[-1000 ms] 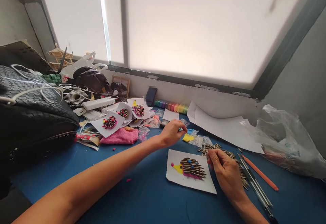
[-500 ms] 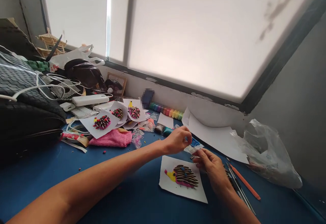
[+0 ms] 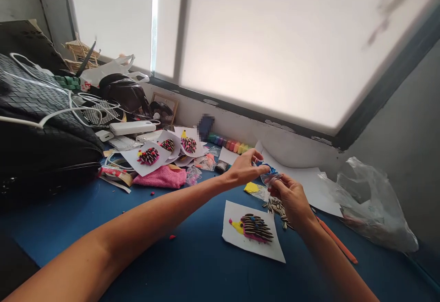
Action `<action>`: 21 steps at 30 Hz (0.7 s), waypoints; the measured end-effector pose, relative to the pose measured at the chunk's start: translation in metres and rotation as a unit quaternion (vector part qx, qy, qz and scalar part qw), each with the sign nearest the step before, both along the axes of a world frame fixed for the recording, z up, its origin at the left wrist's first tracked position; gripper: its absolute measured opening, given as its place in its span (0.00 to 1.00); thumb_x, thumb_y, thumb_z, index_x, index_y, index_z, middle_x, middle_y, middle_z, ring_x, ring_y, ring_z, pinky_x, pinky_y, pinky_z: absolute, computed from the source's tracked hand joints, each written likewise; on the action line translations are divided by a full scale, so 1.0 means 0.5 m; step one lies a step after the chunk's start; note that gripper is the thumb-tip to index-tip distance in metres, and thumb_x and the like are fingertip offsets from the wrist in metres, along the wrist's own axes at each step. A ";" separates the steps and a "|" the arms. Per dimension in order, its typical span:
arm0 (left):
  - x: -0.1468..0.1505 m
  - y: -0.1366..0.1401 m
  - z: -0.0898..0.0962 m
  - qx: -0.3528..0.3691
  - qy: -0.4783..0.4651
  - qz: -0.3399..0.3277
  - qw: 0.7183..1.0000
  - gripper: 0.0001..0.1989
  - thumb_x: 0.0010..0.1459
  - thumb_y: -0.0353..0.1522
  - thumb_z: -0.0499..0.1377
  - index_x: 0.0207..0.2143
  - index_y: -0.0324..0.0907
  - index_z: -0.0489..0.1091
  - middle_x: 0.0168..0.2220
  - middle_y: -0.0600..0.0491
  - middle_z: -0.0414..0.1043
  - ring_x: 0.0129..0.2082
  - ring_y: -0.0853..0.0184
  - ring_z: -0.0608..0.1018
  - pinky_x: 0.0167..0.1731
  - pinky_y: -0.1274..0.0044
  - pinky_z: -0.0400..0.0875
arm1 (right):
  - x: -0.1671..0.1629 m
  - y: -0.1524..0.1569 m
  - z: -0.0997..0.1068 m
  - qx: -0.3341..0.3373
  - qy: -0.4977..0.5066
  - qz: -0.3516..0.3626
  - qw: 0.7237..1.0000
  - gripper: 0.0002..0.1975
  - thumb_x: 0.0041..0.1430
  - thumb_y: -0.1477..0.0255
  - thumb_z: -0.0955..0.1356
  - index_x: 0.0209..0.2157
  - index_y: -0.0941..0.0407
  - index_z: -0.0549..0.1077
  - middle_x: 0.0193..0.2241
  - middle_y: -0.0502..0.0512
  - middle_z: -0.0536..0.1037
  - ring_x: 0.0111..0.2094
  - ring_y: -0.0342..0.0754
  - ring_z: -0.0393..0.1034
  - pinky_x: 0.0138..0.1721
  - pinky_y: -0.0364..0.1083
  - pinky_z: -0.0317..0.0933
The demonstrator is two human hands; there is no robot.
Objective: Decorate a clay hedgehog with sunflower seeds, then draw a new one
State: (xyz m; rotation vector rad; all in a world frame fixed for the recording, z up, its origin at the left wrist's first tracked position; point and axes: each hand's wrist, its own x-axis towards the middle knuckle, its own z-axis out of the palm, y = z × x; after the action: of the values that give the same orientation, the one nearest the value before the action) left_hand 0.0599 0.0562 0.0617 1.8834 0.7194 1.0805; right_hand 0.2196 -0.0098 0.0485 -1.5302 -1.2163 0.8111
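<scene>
Between my hands is a small clear plastic packet with blue modelling clay (image 3: 272, 171) in it, raised over the table. My right hand (image 3: 291, 197) pinches the packet's lower right side. At its left side, my left hand (image 3: 244, 170) has thumb and fingers on the blue clay and wrapper; the exact grip is partly hidden. Below lies a white paper card (image 3: 232, 238) with a hedgehog picture (image 3: 256, 227): yellow face, pink body, striped seed spines and a few blue dots. Sunflower seeds (image 3: 277, 208) are piled under my right hand, beside a lump of yellow clay (image 3: 251, 187).
Several finished hedgehog cards (image 3: 148, 156) lie at the left on a pink cloth (image 3: 161, 177). A black bag (image 3: 48, 151) stands at far left. An orange stick (image 3: 338, 241) lies right of my right forearm, near a clear plastic bag (image 3: 378, 210). Clay pots (image 3: 233, 146) line the wall.
Both hands have lifted the packet slightly, uncovering the seeds and yellow clay. My left fingers have come onto the blue clay. The whole view has shifted a little.
</scene>
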 end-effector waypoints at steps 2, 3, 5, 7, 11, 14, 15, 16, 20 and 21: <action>0.004 0.001 -0.004 -0.095 -0.024 -0.052 0.994 0.25 0.55 0.39 0.63 0.51 0.35 0.65 0.39 0.46 0.73 0.28 0.69 0.76 0.30 0.75 0.72 | 0.001 -0.003 0.002 -0.001 0.005 0.013 1.000 0.18 0.64 0.65 0.68 0.53 0.56 0.70 0.51 0.58 0.74 0.46 0.51 0.73 0.45 0.55 0.69; 0.006 0.001 -0.006 -0.139 -0.034 -0.084 0.986 0.23 0.56 0.39 0.63 0.50 0.34 0.65 0.37 0.46 0.74 0.26 0.70 0.76 0.29 0.75 0.73 | 0.001 -0.004 0.004 -0.002 0.007 0.018 1.000 0.18 0.64 0.65 0.68 0.53 0.56 0.70 0.51 0.58 0.74 0.46 0.51 0.73 0.45 0.55 0.69; 0.009 0.001 -0.007 -0.191 -0.052 -0.127 0.972 0.18 0.58 0.38 0.61 0.43 0.33 0.69 0.32 0.47 0.75 0.22 0.70 0.76 0.27 0.76 0.73 | 0.003 -0.005 0.006 -0.002 0.011 0.028 1.000 0.18 0.64 0.65 0.68 0.53 0.56 0.70 0.51 0.58 0.74 0.46 0.51 0.73 0.45 0.55 0.69; 0.007 0.003 -0.005 -0.203 -0.068 -0.139 0.967 0.18 0.56 0.41 0.63 0.37 0.33 0.71 0.31 0.48 0.75 0.23 0.71 0.77 0.27 0.77 0.73 | 0.006 -0.005 0.008 0.003 0.012 0.033 0.999 0.18 0.64 0.65 0.68 0.53 0.57 0.70 0.51 0.57 0.74 0.46 0.51 0.73 0.44 0.55 0.69; -0.006 0.011 0.002 -0.238 -0.099 -0.173 0.950 0.26 0.42 0.47 0.71 0.32 0.33 0.73 0.32 0.47 0.78 0.27 0.68 0.79 0.34 0.75 0.75 | 0.020 -0.004 0.011 0.024 0.007 0.017 1.000 0.18 0.64 0.65 0.68 0.53 0.57 0.70 0.51 0.58 0.74 0.46 0.51 0.73 0.44 0.55 0.69; -0.014 0.018 0.001 -0.266 -0.110 -0.192 0.938 0.27 0.37 0.45 0.73 0.34 0.34 0.75 0.33 0.46 0.79 0.28 0.67 0.80 0.35 0.74 0.76 | 0.026 -0.006 0.011 0.039 -0.002 0.002 0.999 0.18 0.64 0.65 0.68 0.54 0.56 0.70 0.51 0.58 0.74 0.46 0.51 0.73 0.44 0.55 0.69; -0.015 0.020 0.000 -0.274 -0.112 -0.196 0.935 0.28 0.37 0.44 0.74 0.36 0.35 0.75 0.33 0.47 0.79 0.27 0.67 0.80 0.34 0.73 0.76 | 0.026 -0.007 0.010 0.042 -0.005 0.002 0.999 0.18 0.64 0.65 0.68 0.53 0.56 0.70 0.51 0.58 0.74 0.45 0.51 0.73 0.44 0.55 0.69; -0.016 0.022 -0.001 -0.281 -0.114 -0.200 0.932 0.29 0.37 0.42 0.75 0.40 0.36 0.75 0.32 0.48 0.79 0.27 0.66 0.81 0.33 0.73 0.77 | 0.026 -0.009 0.010 0.043 -0.008 0.006 0.999 0.18 0.64 0.65 0.68 0.53 0.56 0.70 0.51 0.58 0.74 0.45 0.50 0.73 0.44 0.54 0.69; -0.015 0.027 -0.004 -0.291 -0.125 -0.198 0.928 0.23 0.42 0.41 0.73 0.38 0.36 0.76 0.31 0.49 0.79 0.25 0.68 0.80 0.31 0.75 0.77 | 0.021 -0.014 0.009 0.038 -0.018 0.027 0.999 0.17 0.64 0.66 0.68 0.52 0.57 0.71 0.49 0.57 0.75 0.44 0.50 0.73 0.43 0.53 0.70; -0.014 0.027 -0.004 -0.291 -0.129 -0.191 0.929 0.21 0.44 0.40 0.72 0.35 0.35 0.76 0.30 0.49 0.79 0.24 0.68 0.80 0.30 0.76 0.77 | 0.021 -0.015 0.009 0.036 -0.019 0.030 0.999 0.16 0.64 0.66 0.68 0.51 0.57 0.71 0.49 0.57 0.75 0.43 0.49 0.74 0.43 0.53 0.70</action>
State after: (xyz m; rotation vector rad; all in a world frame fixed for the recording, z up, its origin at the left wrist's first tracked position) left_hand 0.0531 0.0696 0.0598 1.2691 0.4305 0.7359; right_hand 0.2298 -0.0173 0.0531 -1.4633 -1.3111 0.7713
